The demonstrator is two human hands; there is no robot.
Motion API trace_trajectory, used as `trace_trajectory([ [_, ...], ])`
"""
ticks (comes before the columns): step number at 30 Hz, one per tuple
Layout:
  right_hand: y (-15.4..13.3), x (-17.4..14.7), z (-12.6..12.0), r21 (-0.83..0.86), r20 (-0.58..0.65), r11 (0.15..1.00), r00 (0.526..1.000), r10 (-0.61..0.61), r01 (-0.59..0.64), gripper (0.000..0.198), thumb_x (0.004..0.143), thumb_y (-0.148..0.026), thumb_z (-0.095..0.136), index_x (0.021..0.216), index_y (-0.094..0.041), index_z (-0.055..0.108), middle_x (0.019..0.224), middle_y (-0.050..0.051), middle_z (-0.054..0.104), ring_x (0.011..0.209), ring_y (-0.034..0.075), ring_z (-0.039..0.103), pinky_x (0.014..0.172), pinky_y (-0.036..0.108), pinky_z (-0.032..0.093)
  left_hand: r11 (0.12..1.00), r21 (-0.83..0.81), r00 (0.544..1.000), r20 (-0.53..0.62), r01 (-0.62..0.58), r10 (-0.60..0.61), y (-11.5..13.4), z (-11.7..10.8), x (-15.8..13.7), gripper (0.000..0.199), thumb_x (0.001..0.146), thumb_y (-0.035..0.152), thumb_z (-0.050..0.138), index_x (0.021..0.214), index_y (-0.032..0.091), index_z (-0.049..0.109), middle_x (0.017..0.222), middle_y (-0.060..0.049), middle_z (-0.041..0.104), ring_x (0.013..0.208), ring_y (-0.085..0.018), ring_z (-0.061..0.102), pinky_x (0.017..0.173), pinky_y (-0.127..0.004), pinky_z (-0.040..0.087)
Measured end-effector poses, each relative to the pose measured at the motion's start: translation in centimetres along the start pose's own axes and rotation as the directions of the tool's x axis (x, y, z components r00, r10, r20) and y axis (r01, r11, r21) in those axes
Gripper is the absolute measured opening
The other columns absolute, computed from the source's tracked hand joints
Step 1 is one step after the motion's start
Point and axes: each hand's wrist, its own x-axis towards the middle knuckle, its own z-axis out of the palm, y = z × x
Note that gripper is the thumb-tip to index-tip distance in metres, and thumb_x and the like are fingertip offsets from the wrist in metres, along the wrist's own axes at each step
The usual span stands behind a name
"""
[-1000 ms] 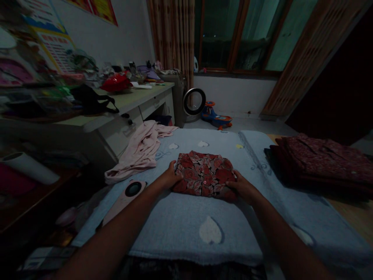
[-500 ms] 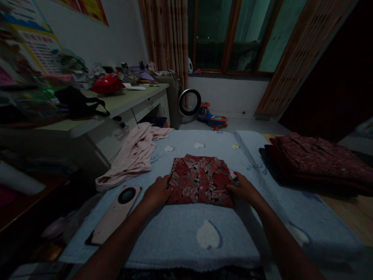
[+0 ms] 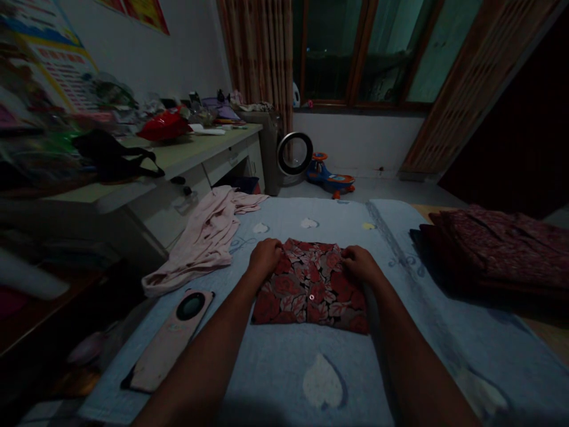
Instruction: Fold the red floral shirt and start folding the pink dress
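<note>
A folded shirt [image 3: 311,286] with a red floral print, a collar and a small button lies on the blue bedspread [image 3: 275,367]. My left hand [image 3: 265,258] is closed on its far left corner, beside the collar. At the far right corner, my right hand [image 3: 359,264] pinches the cloth between thumb and fingers. Left of my left forearm rests a phone [image 3: 171,341] in a pale pink case, its round camera ring facing up.
A pale pink garment [image 3: 200,243] hangs over the bed's left edge by the desk [image 3: 178,163]. At right sits a stack of folded dark red clothes [image 3: 502,249]. Beyond the bed are a washing machine's open round door [image 3: 294,154] and a blue-orange ride-on toy [image 3: 329,176].
Both my hands have moved from the shirt's left and right sides to its far corners near the collar. The shirt appears slightly nearer to me, and the view has shifted a little.
</note>
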Motion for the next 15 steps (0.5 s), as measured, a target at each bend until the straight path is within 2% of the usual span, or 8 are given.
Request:
trace_trajectory([
  [4,0.9,-0.4,0.9,0.012,-0.040,1.000,0.999,0.028,-0.027,0.016,0.076,-0.026,0.058,0.088,-0.020,0.066,0.095,0.005,0.069,0.090,0.019,0.059,0.078,0.026,0.040,1.000,0.020,0.998,0.063,-0.008,0.007,-0.6,0.4,0.2,0.030,0.080,0.017,0.059,0.106,0.019,0.074,0.109,-0.011,0.072,0.106,-0.024,0.063,0.093,-0.031,0.045],
  [8,1.3,-0.9,1.7,0.082,-0.081,0.997,0.997,0.016,-0.009,0.018,0.070,-0.026,0.056,0.087,-0.021,0.061,0.087,0.004,0.065,0.083,0.020,0.056,0.073,0.027,0.039,0.999,0.030,0.996,0.086,0.031,-0.034,-1.2,0.7,0.2,0.028,0.079,0.017,0.059,0.104,0.016,0.073,0.107,-0.013,0.070,0.102,-0.025,0.064,0.089,-0.031,0.046],
  [12,1.5,-1.0,2.2,0.202,-0.182,0.977,0.983,-0.025,0.063,0.014,0.070,-0.026,0.052,0.081,-0.021,0.059,0.086,0.004,0.063,0.084,0.020,0.055,0.078,0.030,0.042,0.990,-0.129,0.994,0.102,0.048,-0.034,-1.8,1.0,0.3,0.022,0.080,0.019,0.060,0.098,0.016,0.072,0.103,-0.010,0.071,0.100,-0.024,0.064,0.087,-0.031,0.047],
  [15,1.5,-0.9,2.5,0.323,-0.242,0.942,0.970,-0.009,0.089,0.017,0.074,-0.031,0.051,0.084,-0.021,0.061,0.091,0.005,0.064,0.088,0.021,0.057,0.083,0.032,0.044,0.970,-0.241,0.999,0.033,0.045,-0.038,-2.0,1.3,0.3,0.019,0.084,0.023,0.057,0.094,0.017,0.072,0.097,-0.008,0.070,0.095,-0.022,0.064,0.086,-0.031,0.047],
])
